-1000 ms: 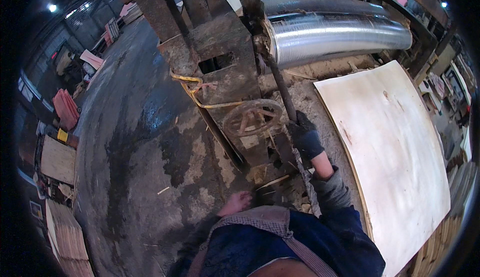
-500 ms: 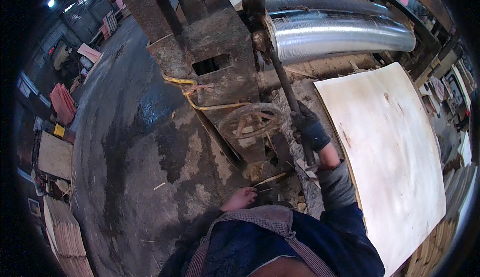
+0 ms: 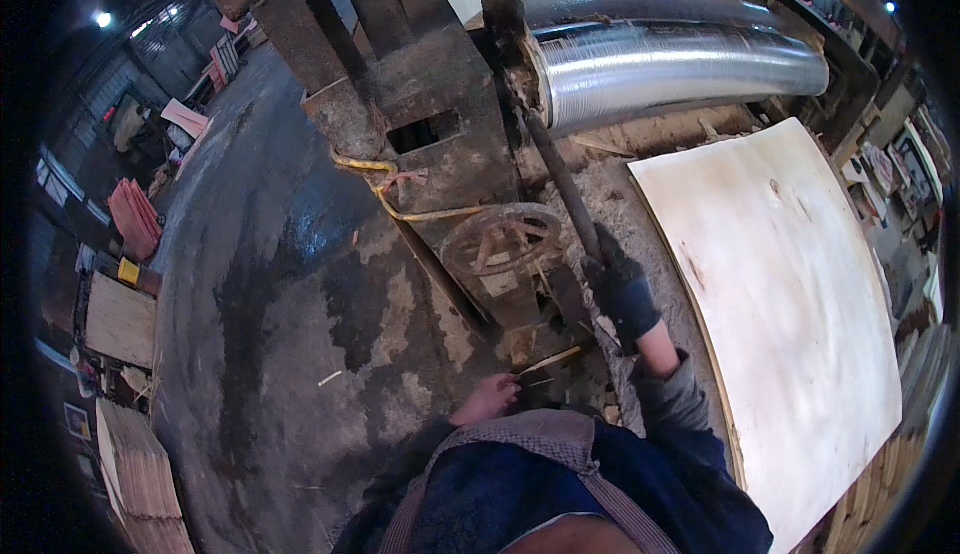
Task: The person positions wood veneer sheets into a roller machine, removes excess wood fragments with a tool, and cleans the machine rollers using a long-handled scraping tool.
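Observation:
My right hand (image 3: 622,292), in a dark glove, is wrapped round a long dark metal bar (image 3: 562,182). The bar slants up and away to the end of a shiny silver roller (image 3: 680,62). My left hand (image 3: 487,398) is bare and held low in front of my body, its fingers curled. A thin wood strip (image 3: 550,360) lies just past its fingertips; whether they touch it, or what they hold, I cannot tell. Ahead of this hand is a rusty handwheel (image 3: 502,240) on a grimy metal machine frame (image 3: 440,154).
A large pale wood veneer sheet (image 3: 775,314) lies at my right. Yellow tubing (image 3: 440,216) runs round the frame. On the left, past the stained concrete floor (image 3: 260,354), stand stacked thin sheets (image 3: 140,464) and a board (image 3: 120,319).
My right hand has shifted slightly down and toward me, still gripping the bar. The left hand stays low with its fingers curled. The whole view has turned a little.

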Available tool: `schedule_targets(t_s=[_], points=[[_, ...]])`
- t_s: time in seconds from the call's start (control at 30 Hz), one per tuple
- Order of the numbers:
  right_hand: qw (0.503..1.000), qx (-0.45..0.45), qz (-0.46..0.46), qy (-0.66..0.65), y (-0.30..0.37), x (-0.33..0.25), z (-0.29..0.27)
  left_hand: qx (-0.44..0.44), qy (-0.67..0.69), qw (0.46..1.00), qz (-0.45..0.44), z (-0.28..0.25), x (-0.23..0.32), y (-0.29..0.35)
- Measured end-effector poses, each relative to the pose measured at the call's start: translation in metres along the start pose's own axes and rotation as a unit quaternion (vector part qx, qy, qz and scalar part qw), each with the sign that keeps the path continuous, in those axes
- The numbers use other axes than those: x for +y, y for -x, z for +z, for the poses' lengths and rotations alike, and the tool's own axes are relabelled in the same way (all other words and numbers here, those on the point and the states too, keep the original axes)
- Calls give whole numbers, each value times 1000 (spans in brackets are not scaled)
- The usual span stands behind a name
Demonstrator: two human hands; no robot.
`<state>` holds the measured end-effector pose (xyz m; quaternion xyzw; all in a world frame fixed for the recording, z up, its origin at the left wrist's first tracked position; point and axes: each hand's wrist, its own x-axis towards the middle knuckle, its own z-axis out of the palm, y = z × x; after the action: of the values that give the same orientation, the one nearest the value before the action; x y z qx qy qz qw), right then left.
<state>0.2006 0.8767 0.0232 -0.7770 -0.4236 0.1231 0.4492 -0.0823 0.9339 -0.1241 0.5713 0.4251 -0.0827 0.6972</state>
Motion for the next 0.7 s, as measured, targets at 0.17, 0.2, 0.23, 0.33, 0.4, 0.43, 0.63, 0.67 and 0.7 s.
schedule_targets(t_s=[0.17, 0.2, 0.23, 0.33, 0.4, 0.43, 0.63, 0.67, 0.7], points=[[999, 14, -12, -40, 0, 27, 18, -20, -77, 997, 21, -4, -11, -2], [998, 23, -13, -54, -2, 25, 20, -25, -66, 997, 19, 1, -4, 5], [999, 17, 12, -48, -3, 23, 21, -31, -55, 998, 16, 3, 0, 8], [998, 19, 42, -30, -9, 14, 33, -21, -33, 999, -17, 3, 0, 7], [998, 56, 3, -21, -17, 18, 48, -21, -61, 998, -23, 2, 5, 7], [995, 84, -34, -44, -22, 20, 52, -22, -77, 996, -25, 1, 8, 7], [997, 41, 66, -6, -35, 7, 64, -6, -33, 999, -17, -5, -8, -9], [997, 47, 63, -3, -37, 7, 64, -8, -21, 1000, -18, -7, -13, -15], [997, 51, 61, -1, -38, 9, 66, -9, -8, 1000, -20, -9, -19, -19]])
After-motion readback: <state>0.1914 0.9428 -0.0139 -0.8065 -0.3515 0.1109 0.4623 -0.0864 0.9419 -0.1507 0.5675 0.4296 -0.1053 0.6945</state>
